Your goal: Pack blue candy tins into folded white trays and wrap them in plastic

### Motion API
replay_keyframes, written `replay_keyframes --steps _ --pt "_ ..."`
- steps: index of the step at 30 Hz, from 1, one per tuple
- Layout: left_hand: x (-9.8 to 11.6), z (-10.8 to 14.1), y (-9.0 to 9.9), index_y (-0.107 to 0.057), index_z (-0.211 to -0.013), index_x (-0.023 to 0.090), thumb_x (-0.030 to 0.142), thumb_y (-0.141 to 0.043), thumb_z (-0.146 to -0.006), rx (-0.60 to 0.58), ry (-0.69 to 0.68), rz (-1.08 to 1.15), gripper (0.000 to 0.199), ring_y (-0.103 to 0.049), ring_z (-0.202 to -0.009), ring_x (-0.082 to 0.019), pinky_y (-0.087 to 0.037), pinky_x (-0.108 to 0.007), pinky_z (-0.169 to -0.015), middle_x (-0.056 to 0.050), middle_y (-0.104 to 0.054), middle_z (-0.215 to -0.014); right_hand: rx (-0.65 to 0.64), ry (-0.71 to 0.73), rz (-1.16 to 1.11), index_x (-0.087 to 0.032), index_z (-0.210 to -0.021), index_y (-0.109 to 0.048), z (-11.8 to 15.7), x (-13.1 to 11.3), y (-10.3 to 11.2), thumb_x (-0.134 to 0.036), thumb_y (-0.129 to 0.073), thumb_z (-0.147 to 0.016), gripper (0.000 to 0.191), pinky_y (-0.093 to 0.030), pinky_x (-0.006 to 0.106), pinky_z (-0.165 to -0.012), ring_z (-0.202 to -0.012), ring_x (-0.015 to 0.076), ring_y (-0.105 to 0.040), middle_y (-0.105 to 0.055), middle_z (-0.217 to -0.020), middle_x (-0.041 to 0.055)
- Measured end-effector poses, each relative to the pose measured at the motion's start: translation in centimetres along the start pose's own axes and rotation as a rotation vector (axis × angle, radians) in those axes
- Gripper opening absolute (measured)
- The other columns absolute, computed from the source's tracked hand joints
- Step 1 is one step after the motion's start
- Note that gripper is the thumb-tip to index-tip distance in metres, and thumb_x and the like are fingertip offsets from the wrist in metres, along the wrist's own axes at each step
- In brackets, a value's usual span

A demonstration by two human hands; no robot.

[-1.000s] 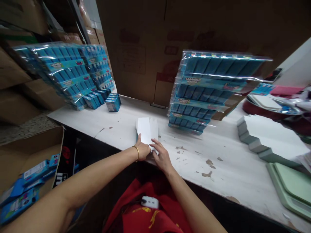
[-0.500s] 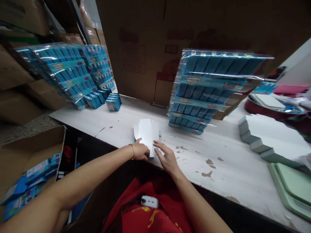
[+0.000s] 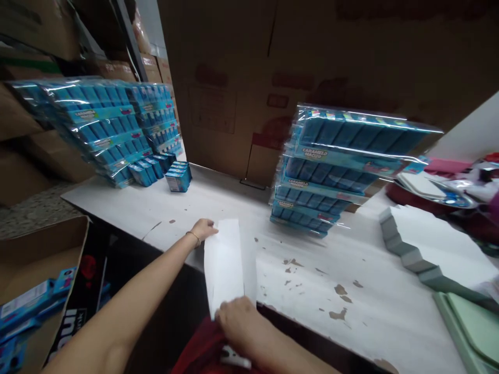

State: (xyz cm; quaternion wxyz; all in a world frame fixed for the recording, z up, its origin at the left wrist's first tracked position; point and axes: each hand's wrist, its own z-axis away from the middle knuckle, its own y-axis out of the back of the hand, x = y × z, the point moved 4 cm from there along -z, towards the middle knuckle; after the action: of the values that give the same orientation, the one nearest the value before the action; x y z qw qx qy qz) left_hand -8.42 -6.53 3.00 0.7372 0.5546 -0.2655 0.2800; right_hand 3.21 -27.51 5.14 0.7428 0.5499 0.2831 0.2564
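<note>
A long piece of white folded card [image 3: 226, 257] extends over the table's front edge, its near end hanging toward my body. At its far left corner, my left hand [image 3: 203, 229] pinches the card's edge. My right hand [image 3: 238, 316] is wrapped round the near end, and its fingertips are partly hidden under the hand. A fold line runs lengthwise along the right side of the card.
Wrapped stacks of blue boxes stand at the left [image 3: 105, 130] and right [image 3: 312, 179]. Loose small blue boxes [image 3: 178, 179] sit between. Stacked white card trays [image 3: 432, 244] and a pale green scale [image 3: 473, 322] lie right. An open carton [image 3: 74, 234] is at lower left.
The white card has turned and come nearer, now looking longer. My left hand has gone to its far left corner, while my right hand has moved down to its near end.
</note>
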Motion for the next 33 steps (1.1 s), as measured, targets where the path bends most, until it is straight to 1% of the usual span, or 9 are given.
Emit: replay_keyframes --steps 2,3,6,8,10,13,19,26,33 --pt "-0.9 0.6 -1.0 -0.060 -0.086 0.008 0.006 -0.055 -0.065 -0.009 0.016 0.020 0.022 -0.061 -0.072 -0.016 -0.046 -0.023 -0.065 -0.007 -0.065 -0.079 0.003 0.046 -0.086 -0.018 -0.077 -0.057 0.0 0.8 1.6 -0.021 -0.053 -0.073 0.006 -0.046 0.032 -0.054 -0.061 0.0212 -0.059 -0.063 -0.071 0.0050" --pt "-1.2 1.1 -1.4 -0.061 -0.085 0.009 0.005 -0.053 -0.064 0.000 0.022 0.021 0.022 -0.061 -0.072 -0.015 -0.046 -0.022 -0.065 -0.006 -0.065 -0.078 0.084 -0.005 -0.123 -0.019 -0.079 -0.057 -0.4 2.3 3.1 -0.022 -0.053 -0.073 0.008 -0.046 0.033 -0.057 -0.065 0.0214 -0.060 -0.064 -0.075 0.0057" --pt "-1.3 2.9 -1.7 -0.061 -0.084 0.011 0.003 -0.050 -0.064 0.037 0.017 0.017 0.025 -0.060 -0.075 -0.014 -0.045 -0.023 -0.069 -0.005 -0.065 -0.077 0.458 -0.450 -0.159 -0.018 -0.092 -0.057 -1.6 9.5 7.0 -0.023 -0.052 -0.075 0.019 -0.044 0.034 -0.071 -0.085 0.0235 -0.057 -0.062 -0.094 0.0125" --pt "-1.0 4.1 -1.5 -0.061 -0.084 0.012 0.003 -0.048 -0.063 0.062 0.002 0.009 0.026 -0.059 -0.075 -0.014 -0.044 -0.024 -0.071 -0.004 -0.065 -0.077 0.430 -0.675 -0.256 -0.017 -0.089 -0.059 -2.4 13.6 6.8 -0.023 -0.052 -0.074 0.017 -0.043 0.031 -0.068 -0.082 0.0228 -0.058 -0.063 -0.090 0.0120" --pt "-0.6 5.0 -1.3 -0.061 -0.084 0.015 0.003 -0.047 -0.064 0.071 -0.031 0.007 0.027 -0.058 -0.075 -0.013 -0.043 -0.024 -0.072 -0.003 -0.064 -0.078 0.309 -0.704 -0.369 -0.019 -0.079 -0.062 -3.1 15.6 5.3 -0.021 -0.051 -0.073 0.012 -0.041 0.027 -0.063 -0.076 0.0197 -0.059 -0.065 -0.080 0.0070" --pt "-0.2 5.4 -1.4 -0.061 -0.083 0.017 0.003 -0.046 -0.064 0.040 -0.104 0.032 0.028 -0.057 -0.072 -0.012 -0.043 -0.024 -0.071 0.000 -0.064 -0.076 0.256 -0.584 -0.413 -0.021 -0.076 -0.064 -3.9 15.5 3.9 -0.015 -0.046 -0.074 0.019 -0.040 0.022 -0.064 -0.077 0.0161 -0.060 -0.067 -0.078 0.0020" --pt "-1.4 4.1 -2.1 -0.057 -0.088 0.013 0.005 -0.048 -0.063 -0.040 -0.047 0.211 0.028 -0.059 -0.076 -0.012 -0.046 -0.022 -0.071 -0.003 -0.063 -0.081 0.068 -0.234 -0.289 -0.021 -0.080 -0.065 -6.5 12.9 3.9 -0.009 -0.046 -0.070 0.025 -0.041 0.022 -0.072 -0.087 0.0157 -0.059 -0.065 -0.096 0.0023" --pt "-0.6 4.8 -1.4 -0.058 -0.083 0.016 0.005 -0.046 -0.062 -0.025 -0.122 0.124 0.027 -0.052 -0.062 -0.010 -0.042 -0.021 -0.062 0.001 -0.058 -0.069 0.002 -0.165 -0.205 -0.022 -0.083 -0.063 -7.3 11.9 4.0 -0.005 -0.045 -0.068 0.030 -0.043 0.024 -0.065 -0.086 0.0167 -0.057 -0.060 -0.108 0.0012" --pt "-0.6 4.8 -1.7 -0.054 -0.082 0.017 0.005 -0.046 -0.064 -0.082 -0.098 0.100 0.023 -0.047 -0.053 -0.008 -0.038 -0.019 -0.055 0.006 -0.049 -0.054 -0.084 -0.178 -0.067 -0.021 -0.088 -0.061 -8.5 9.9 3.3 -0.004 -0.046 -0.071 0.028 -0.045 0.028 -0.060 -0.089 0.0225 -0.055 -0.063 -0.096 0.0050"
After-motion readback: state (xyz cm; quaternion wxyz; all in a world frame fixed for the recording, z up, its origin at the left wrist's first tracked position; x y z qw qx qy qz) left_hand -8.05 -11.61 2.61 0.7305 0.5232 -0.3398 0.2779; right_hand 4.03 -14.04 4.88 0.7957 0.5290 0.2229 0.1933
